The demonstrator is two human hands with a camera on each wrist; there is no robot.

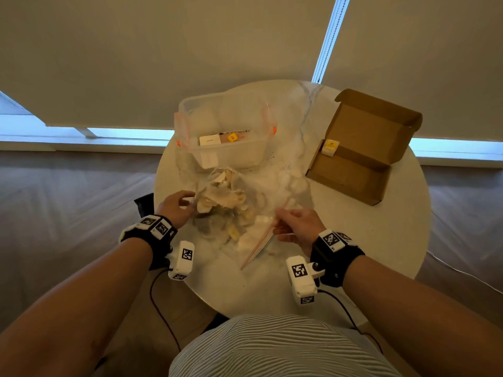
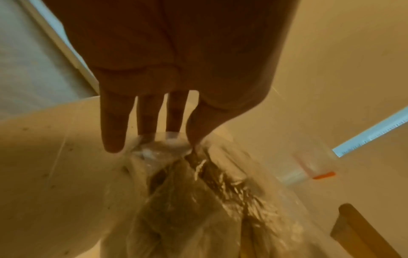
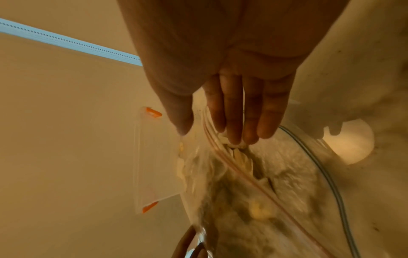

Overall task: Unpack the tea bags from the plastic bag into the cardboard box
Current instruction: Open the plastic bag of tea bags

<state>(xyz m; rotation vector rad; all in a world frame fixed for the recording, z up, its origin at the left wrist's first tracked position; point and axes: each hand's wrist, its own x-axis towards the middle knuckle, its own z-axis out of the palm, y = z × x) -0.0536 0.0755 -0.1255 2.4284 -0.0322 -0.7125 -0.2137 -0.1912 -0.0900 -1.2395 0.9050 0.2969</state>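
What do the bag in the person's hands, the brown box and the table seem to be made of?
The bag looks like thin clear plastic: see-through, crinkled, glossy. The brown box looks like matte cardboard with folded flaps. The table looks like polished marble or an imitation: white with grey veins.

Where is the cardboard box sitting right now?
In the head view the cardboard box lies open on the far right of the round table, to the right of the clear plastic container and beyond the right hand.
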